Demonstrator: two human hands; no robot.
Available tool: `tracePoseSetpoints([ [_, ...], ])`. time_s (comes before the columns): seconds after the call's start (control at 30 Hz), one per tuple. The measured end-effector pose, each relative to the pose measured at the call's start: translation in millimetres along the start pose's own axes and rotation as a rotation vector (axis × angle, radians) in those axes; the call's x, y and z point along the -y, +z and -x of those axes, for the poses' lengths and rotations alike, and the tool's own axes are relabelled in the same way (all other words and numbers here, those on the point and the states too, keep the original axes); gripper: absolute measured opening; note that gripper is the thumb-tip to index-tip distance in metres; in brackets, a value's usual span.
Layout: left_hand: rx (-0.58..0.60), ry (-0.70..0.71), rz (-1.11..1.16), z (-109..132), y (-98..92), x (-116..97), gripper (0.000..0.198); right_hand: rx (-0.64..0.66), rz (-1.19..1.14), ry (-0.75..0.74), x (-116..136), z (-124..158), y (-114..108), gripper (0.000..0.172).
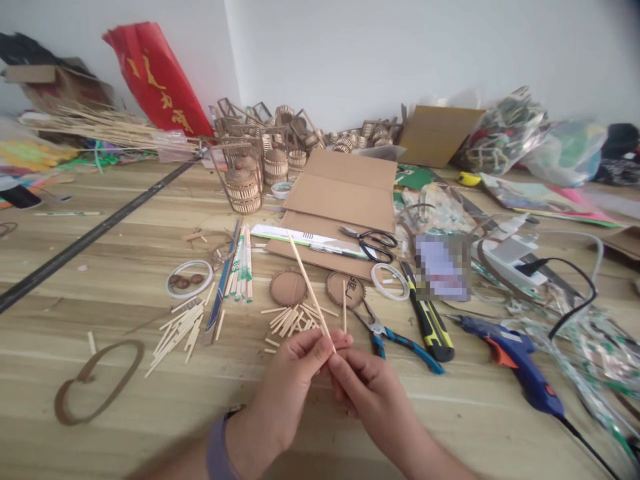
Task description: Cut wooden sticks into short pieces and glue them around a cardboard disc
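A thin wooden stick (306, 280) slants up and away from my fingertips. My left hand (295, 363) is closed, pinching the stick near its lower end between thumb and fingers. Right beside it, my right hand (367, 387) is also closed on the stick's lower end, thumb against it. A shorter stick (344, 307) shows just beyond my fingers; whether it is held or lies on the table I cannot tell. Past my hands lie a pile of cut sticks (290, 320) and two round cardboard discs with notched rims, one disc (289, 288) left and another disc (345, 291) right.
Pliers (400, 339), a utility knife (430, 323), a glue gun (520, 360) and scissors (373, 243) lie to the right. Left are more cut sticks (177, 330), wrapped chopsticks (241, 267) and a white ring (189, 279). Small stick-built baskets (243, 190) stand behind, near cardboard (345, 190).
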State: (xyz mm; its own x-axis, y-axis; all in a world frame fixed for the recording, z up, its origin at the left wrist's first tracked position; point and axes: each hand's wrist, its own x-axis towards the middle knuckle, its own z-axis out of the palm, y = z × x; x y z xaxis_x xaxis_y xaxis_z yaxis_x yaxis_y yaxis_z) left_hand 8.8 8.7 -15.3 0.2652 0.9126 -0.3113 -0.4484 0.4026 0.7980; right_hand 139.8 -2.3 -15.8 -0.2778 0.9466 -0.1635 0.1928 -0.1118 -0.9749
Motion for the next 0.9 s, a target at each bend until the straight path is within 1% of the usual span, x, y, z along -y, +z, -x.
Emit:
tracePoseSetpoints([
  [0.07,-0.003,-0.004,0.046,0,1.3,-2,0.027,0.006,0.06,-0.03,-2,0,-1,0.055],
  [0.13,-0.015,-0.02,0.109,0,2.8,-7,0.027,-0.001,0.192,-0.144,-3,-1,-4,0.054],
  [0.23,-0.033,-0.063,0.186,0,4.6,-13,0.031,-0.057,0.421,-0.347,-3,-3,-10,0.044],
  [0.3,-0.036,-0.083,0.209,0,5.5,-14,0.032,-0.098,0.521,-0.405,-3,-3,-13,0.04],
  [0.5,-0.042,-0.108,0.208,1,7.3,-10,0.033,-0.178,0.634,-0.435,-5,-2,-14,0.044],
  [0.6,-0.07,-0.1,0.197,2,6.6,-10,0.033,-0.161,0.736,-0.456,-2,-4,-20,0.047],
  [0.67,-0.081,-0.087,0.174,2,5.3,-11,0.035,-0.145,0.871,-0.452,2,-4,-28,0.038],
  [0.73,-0.093,-0.066,0.138,1,3.5,-14,0.036,-0.21,1.061,-0.395,5,-1,-39,0.027],
  [0.77,-0.099,-0.056,0.119,0,2.5,-15,0.036,-0.281,1.166,-0.353,4,2,-45,0.034],
  [0.83,-0.098,-0.042,0.092,-1,0.7,-15,0.036,-0.409,1.35,-0.264,-3,8,-57,0.062],
  [0.87,-0.088,-0.037,0.08,-2,-0.1,-15,0.035,-0.419,1.407,-0.231,-9,11,-63,0.072],
  [0.9,-0.076,-0.035,0.064,-2,-0.8,-14,0.035,-0.381,1.433,-0.209,-15,14,-68,0.077],
])
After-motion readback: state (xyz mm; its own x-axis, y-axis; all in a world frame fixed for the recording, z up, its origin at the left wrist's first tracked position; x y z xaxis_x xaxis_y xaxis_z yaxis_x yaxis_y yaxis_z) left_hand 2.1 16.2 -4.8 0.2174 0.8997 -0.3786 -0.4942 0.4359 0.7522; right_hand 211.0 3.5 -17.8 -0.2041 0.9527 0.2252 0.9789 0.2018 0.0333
